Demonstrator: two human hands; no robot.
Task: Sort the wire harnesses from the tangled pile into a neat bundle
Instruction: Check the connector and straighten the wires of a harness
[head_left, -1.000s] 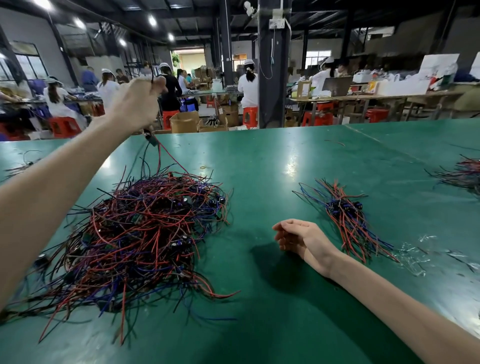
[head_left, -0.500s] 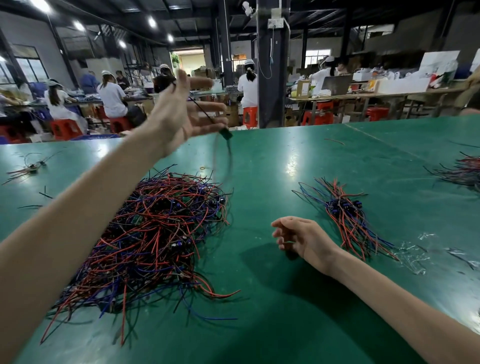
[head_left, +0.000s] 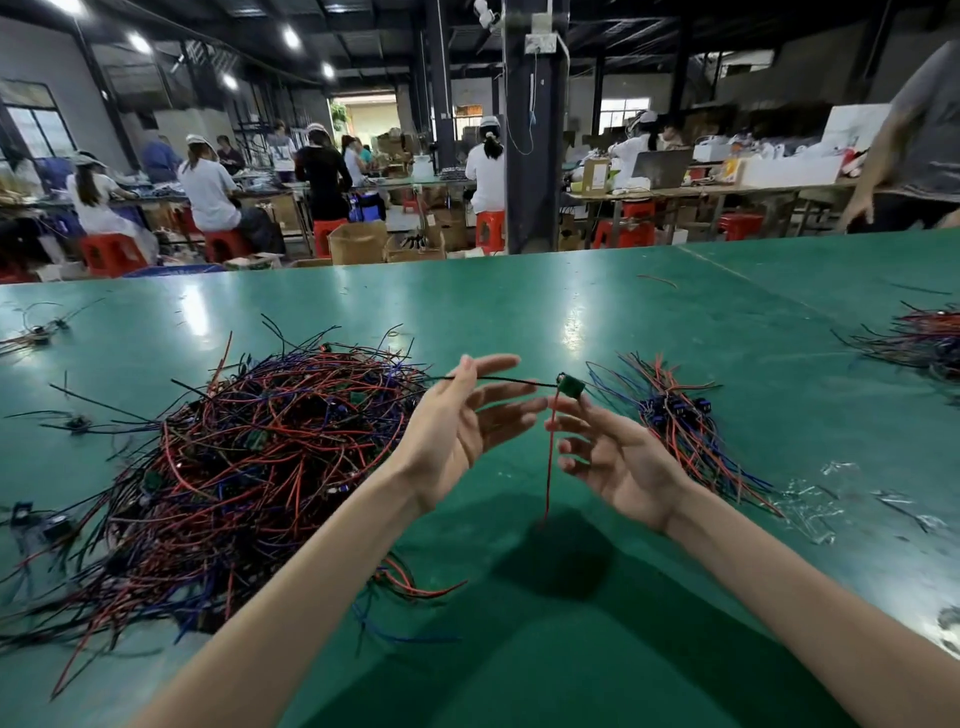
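A big tangled pile of red, blue and black wire harnesses (head_left: 249, 457) lies on the green table (head_left: 519, 312) at my left. A smaller, tidier bundle (head_left: 680, 421) lies at my right. Between them, above the table, my left hand (head_left: 462, 421) pinches the black wire of a single harness (head_left: 569, 387) between thumb and forefinger, its other fingers spread straight. The harness's small green board hangs at the wire's right end, and a red wire dangles down from it. My right hand (head_left: 613, 452) is raised palm up with relaxed fingers, its fingertips just under the green board.
Another heap of harnesses (head_left: 924, 338) lies at the table's right edge, and a stray harness (head_left: 36, 332) at the far left. Clear plastic scraps (head_left: 810, 499) lie right of the bundle. A person (head_left: 924, 130) stands beyond the table's far right; seated workers fill the background.
My left hand has come down from head height and moved right, bringing the single harness over the table's middle. My right hand has lifted off the table and turned palm up beneath the board.
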